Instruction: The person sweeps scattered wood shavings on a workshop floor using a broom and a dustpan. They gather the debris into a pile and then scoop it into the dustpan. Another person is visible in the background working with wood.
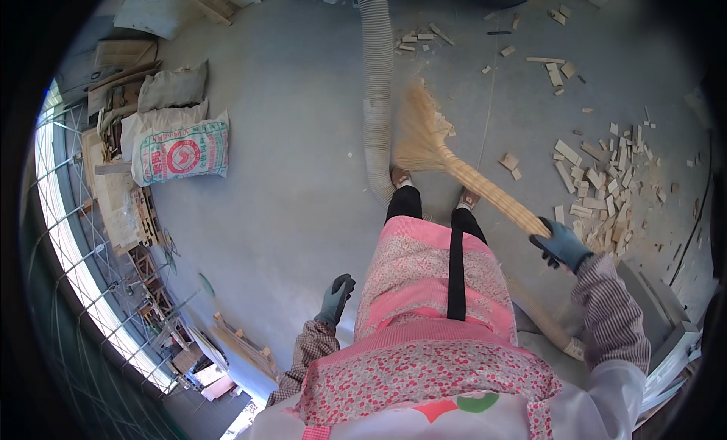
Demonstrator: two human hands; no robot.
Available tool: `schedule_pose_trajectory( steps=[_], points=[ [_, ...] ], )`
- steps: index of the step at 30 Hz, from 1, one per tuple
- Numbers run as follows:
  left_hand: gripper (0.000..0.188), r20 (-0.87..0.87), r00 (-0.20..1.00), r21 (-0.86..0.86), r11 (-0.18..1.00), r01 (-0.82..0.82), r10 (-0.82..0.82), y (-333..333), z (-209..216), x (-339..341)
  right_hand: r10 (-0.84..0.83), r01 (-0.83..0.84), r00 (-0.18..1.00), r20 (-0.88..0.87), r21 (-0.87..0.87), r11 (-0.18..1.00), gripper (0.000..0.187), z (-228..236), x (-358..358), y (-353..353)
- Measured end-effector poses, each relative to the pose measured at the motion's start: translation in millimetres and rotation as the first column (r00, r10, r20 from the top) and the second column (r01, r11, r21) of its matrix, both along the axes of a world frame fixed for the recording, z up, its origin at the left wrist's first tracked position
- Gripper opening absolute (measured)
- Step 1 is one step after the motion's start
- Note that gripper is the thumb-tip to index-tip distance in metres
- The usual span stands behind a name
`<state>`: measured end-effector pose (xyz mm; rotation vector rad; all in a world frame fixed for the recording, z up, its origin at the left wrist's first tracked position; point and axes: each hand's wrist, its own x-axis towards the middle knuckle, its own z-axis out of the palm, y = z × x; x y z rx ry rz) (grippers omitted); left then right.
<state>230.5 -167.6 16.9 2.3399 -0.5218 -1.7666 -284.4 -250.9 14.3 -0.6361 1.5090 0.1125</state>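
Observation:
My right hand [564, 247], in a blue-grey glove with dark fingers, is wrapped round the end of a straw broom's bound handle. The straw broom [485, 184] slants away to the upper left. Its spread bristles reach the floor just ahead of my feet, beside a ribbed hose and some wood scraps [443, 124]. At my left side hangs my left hand [335, 298], gloved the same way. Nothing is in it, and its fingers look loosely stretched.
The ribbed hose [376, 76] runs across the floor to my left foot. Many wood offcuts [606, 186] lie scattered at right, with a smaller group [424, 38] farther off. Stuffed sacks [182, 151] and boards [113, 190] line the left side. A grey box-like object [651, 300] stands near my right arm.

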Motion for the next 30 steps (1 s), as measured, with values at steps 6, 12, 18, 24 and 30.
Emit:
schedule_pose_trajectory(
  steps=[6, 12, 18, 24, 30],
  points=[
    [0.043, 0.063, 0.998, 0.000, 1.000, -0.023, 0.023, -6.8, 28.7, -2.4, 0.634, -0.678, 0.706, -0.314, -0.042, 0.734, 0.055, -111.1, 59.2, -74.3],
    [0.042, 0.107, 0.993, 0.082, 0.995, -0.058, 0.049, -0.4, 30.2, 23.4, 0.635, -0.656, 0.679, -0.368, 0.083, 0.750, 0.054, -114.0, -4.0, -70.3],
    [0.040, 0.033, 0.999, 0.052, 0.998, -0.045, 0.043, -19.6, 18.2, 9.1, 0.527, -0.593, 0.649, -0.549, 0.069, 0.802, 0.049, -54.6, -57.9, -14.2],
    [0.039, 0.016, 1.000, 0.087, 0.996, -0.016, 0.015, -21.3, 17.4, 2.1, 0.493, -0.609, 0.731, -0.472, -0.127, 0.783, 0.050, -67.3, -27.2, 17.6],
    [0.040, 0.091, 0.996, 0.017, 1.000, -0.019, 0.017, -46.2, 40.2, 9.7, 0.541, -0.580, 0.764, -0.351, -0.007, 0.814, 0.051, -119.2, 15.6, -24.6]
  ],
)
